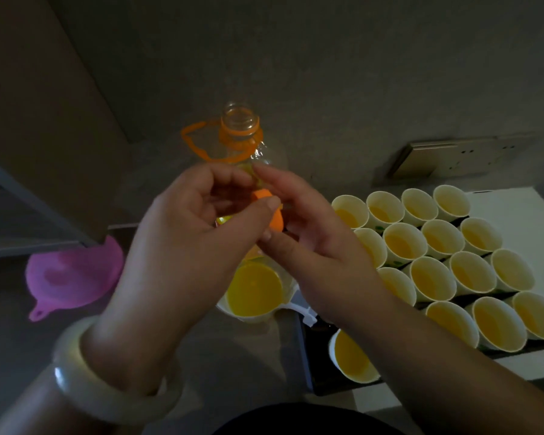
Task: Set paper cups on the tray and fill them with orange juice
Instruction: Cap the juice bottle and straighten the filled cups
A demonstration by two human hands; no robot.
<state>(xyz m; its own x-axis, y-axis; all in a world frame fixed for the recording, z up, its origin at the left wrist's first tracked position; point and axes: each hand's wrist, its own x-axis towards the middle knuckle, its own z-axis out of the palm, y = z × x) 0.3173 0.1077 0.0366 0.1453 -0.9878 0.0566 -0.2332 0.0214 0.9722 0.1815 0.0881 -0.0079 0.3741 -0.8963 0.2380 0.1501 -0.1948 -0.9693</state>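
Cups [434,279] on tray [324,384] stand filled; left hand [182,246] pinches orange cap [269,215], right hand [314,246] grip indeterminate, presumably resealing open bottle [241,120].

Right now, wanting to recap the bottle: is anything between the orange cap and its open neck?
Nothing visible. Left hand and right hand pinch the orange cap before the bottle; its open neck is uncovered, the carry loop off to its left.

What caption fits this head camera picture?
Left hand and right hand hold the orange cap by the open bottle, beside filled paper cups on a tray.
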